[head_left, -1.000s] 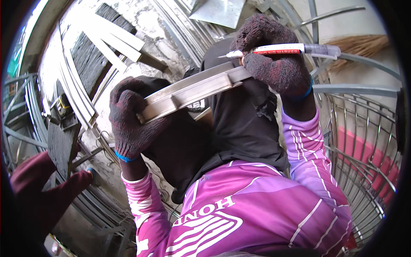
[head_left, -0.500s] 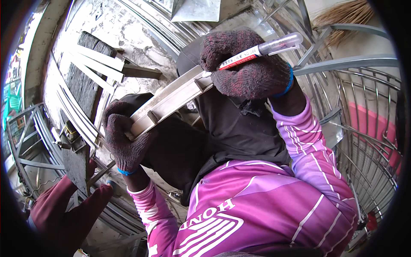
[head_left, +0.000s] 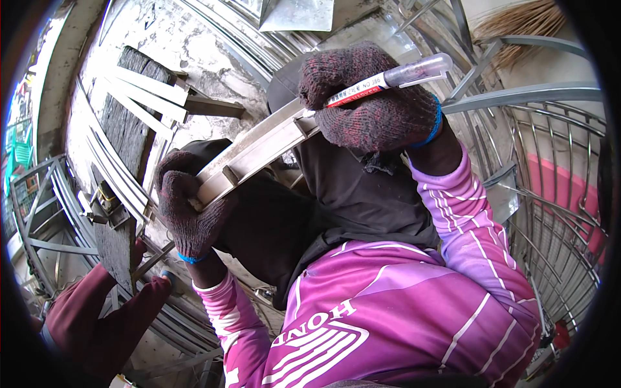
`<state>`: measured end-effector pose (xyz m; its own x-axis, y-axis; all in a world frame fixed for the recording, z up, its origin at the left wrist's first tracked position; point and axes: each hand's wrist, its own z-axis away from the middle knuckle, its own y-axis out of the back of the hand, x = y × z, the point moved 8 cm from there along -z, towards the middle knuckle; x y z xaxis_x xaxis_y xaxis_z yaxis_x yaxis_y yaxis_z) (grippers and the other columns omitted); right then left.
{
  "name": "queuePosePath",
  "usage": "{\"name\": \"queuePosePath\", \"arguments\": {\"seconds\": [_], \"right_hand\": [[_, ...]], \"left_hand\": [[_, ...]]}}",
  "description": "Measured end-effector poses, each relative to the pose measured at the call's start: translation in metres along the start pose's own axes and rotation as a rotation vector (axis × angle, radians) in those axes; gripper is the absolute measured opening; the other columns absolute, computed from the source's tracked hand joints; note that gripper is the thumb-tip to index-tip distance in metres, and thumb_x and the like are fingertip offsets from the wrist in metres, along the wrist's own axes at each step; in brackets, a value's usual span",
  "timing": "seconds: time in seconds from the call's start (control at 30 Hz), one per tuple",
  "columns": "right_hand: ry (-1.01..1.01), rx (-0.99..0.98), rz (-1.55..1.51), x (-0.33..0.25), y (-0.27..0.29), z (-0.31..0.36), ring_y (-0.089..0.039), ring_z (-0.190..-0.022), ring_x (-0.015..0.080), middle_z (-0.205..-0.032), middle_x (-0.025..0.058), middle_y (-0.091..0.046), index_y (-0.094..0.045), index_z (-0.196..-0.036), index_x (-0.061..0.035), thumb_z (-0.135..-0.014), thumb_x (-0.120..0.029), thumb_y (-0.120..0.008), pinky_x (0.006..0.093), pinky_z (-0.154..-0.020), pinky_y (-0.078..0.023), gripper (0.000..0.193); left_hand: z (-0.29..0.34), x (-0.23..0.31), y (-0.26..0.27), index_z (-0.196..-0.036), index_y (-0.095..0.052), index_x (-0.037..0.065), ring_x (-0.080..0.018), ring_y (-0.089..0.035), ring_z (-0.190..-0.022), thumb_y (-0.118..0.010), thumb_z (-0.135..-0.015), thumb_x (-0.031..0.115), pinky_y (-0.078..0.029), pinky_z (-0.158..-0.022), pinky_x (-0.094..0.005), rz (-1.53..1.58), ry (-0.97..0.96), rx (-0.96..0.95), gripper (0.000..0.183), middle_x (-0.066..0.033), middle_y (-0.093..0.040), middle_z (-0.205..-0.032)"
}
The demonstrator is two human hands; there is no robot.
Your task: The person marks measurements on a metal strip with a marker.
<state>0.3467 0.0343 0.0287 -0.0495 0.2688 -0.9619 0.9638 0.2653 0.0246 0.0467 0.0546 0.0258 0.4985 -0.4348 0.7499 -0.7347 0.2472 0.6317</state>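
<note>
A pale metal bar [head_left: 266,152] is slanting above the thighs [head_left: 362,194], its left end sitting in the left hand's [head_left: 191,216] grip; slackening could tilt it. The right hand's [head_left: 372,119] grip is holding a marker [head_left: 388,79] near the other end; a loose pinch could make it skid.

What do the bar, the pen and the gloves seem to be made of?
The bar looks like bare metal, perhaps aluminium: dull silvery grey with thin, crisp edges. The pen is probably plastic: its smooth cap looks see-through and catches the light. The gloves seem knitted from yarn, with a matte, bumpy weave, dark with reddish flecks; whether cotton or synthetic, I can't tell.
</note>
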Motion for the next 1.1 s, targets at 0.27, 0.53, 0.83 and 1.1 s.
{"name": "queuePosePath", "arguments": {"seconds": [0.27, 0.53, 0.83, 1.1], "right_hand": [[0.127, 0.217, -0.014, -0.016, 0.041, 0.019, -0.073, -0.097, 0.0182, -0.107, 0.0133, -0.076, -0.076, -0.107, 0.0003, -0.095, 0.001, -0.073, 0.0336, -0.085, -0.059, 0.013], [0.203, 0.254, 1.099, -0.031, 0.048, 0.033, -0.077, -0.083, 0.0305, -0.091, 0.0079, -0.078, -0.077, -0.114, -0.0114, -0.085, -0.009, -0.076, 0.0409, -0.075, -0.061, 0.029], [0.220, 0.626, 1.466, -0.070, 0.145, 0.024, -0.078, -0.080, 0.0327, -0.096, 0.0100, -0.080, -0.080, -0.102, -0.0124, -0.099, -0.019, -0.074, 0.0383, -0.069, -0.062, 0.009], [0.655, 0.530, 1.511, -0.159, 0.057, -0.018, -0.079, -0.088, 0.0280, -0.099, 0.0081, -0.082, -0.079, -0.106, -0.0090, -0.093, -0.015, -0.082, 0.0378, -0.082, -0.060, 0.015]], "left_hand": [[0.001, 0.001, 0.001, -0.092, -0.055, 0.002, -0.0331, -0.059, -0.120, -0.091, -0.072, 0.032, -0.044, -0.107, -0.0425, -0.023, 0.014, -0.029, 0.051, -0.0186, -0.063, -0.127], [0.004, -0.012, 0.001, -0.103, -0.060, 0.001, -0.0362, -0.060, -0.120, -0.074, -0.089, 0.017, -0.047, -0.107, -0.0469, 0.072, 0.001, 0.023, 0.026, -0.0225, -0.064, -0.127], [0.016, -0.018, 0.008, -0.143, -0.057, 0.001, -0.0310, -0.062, -0.130, -0.082, -0.085, 0.011, -0.049, -0.113, -0.0449, 0.185, 0.045, 0.114, 0.064, -0.0192, -0.062, -0.137], [-0.029, 0.129, 0.044, -0.142, -0.062, 0.001, -0.0413, -0.062, -0.129, -0.088, -0.086, 0.022, -0.052, -0.109, -0.0495, -0.384, -0.373, 0.347, 0.065, -0.0228, -0.063, -0.137]]}}
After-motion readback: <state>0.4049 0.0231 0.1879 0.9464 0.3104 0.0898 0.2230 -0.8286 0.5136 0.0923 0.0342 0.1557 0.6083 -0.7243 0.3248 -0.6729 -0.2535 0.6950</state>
